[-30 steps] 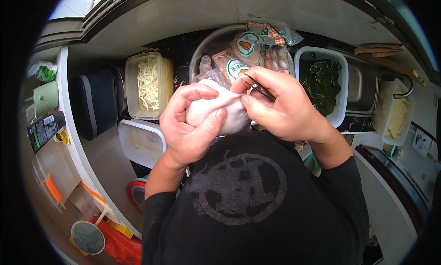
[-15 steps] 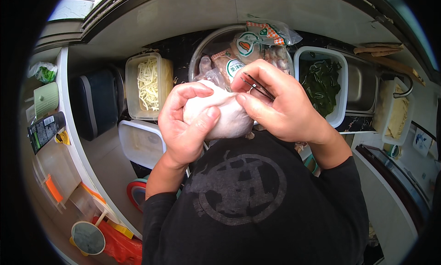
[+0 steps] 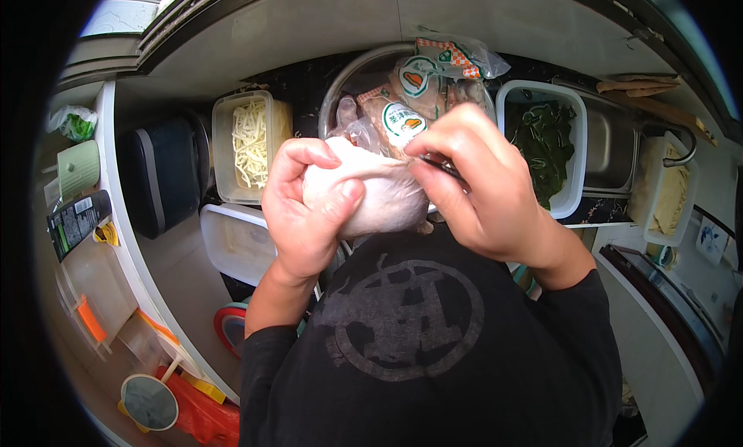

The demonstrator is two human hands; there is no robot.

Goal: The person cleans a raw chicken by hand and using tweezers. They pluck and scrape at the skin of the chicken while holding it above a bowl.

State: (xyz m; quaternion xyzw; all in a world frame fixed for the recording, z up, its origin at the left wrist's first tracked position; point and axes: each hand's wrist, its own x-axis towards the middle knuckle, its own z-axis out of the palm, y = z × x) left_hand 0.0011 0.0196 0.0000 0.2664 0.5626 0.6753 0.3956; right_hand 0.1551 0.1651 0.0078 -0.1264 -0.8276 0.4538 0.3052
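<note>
My left hand (image 3: 298, 207) is wrapped round a pale, skin-covered piece of raw poultry (image 3: 375, 199), thumb across its front and fingers over the upper left. My right hand (image 3: 487, 191) is closed on dark metal tweezers (image 3: 447, 171), whose tips meet the skin at the upper right of the piece or are hidden by my fingers. Just beyond both hands a steel basin (image 3: 344, 68) holds several plastic packs of raw meat (image 3: 406, 126) with green and orange labels, and a crumpled bag lies at its back.
Left are a tub of white strips (image 3: 248, 141), an empty-looking pale tub (image 3: 232, 238), a dark bin (image 3: 155, 176) and shelving. Right are a tub of dark green leaves (image 3: 542, 137), a steel sink (image 3: 611, 153) with curved tap and a container of yellowish sheets (image 3: 665, 191). A wall and window frame rise behind.
My right hand has moved down and a little right, turning so the tweezers are mostly hidden. My left hand and the poultry have shifted slightly left.
</note>
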